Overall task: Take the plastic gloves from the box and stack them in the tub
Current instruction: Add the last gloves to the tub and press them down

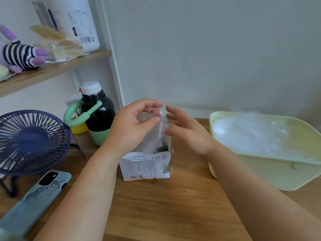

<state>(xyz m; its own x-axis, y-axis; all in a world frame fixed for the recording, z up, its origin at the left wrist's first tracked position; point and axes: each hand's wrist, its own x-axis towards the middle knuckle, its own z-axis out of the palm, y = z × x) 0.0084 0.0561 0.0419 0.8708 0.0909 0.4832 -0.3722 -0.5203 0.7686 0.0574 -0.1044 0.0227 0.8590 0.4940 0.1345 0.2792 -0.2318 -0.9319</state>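
The left hand pinches a clear, thin plastic glove between thumb and fingers, directly above the open white printed cardboard box at the centre of the wooden bench. The right hand is just right of the glove with its fingers spread; contact cannot be determined. The pale yellow plastic tub, at right, holds a pile of clear gloves.

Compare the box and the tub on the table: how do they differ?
The box is small, white printed card with a torn top; the tub is larger, pale yellow plastic. The box stands between the arms; the tub sits to the right. From the box one clear glove rises, pinched by the left hand; the tub holds a heap of gloves. Both are open-topped and rest on the wooden table.
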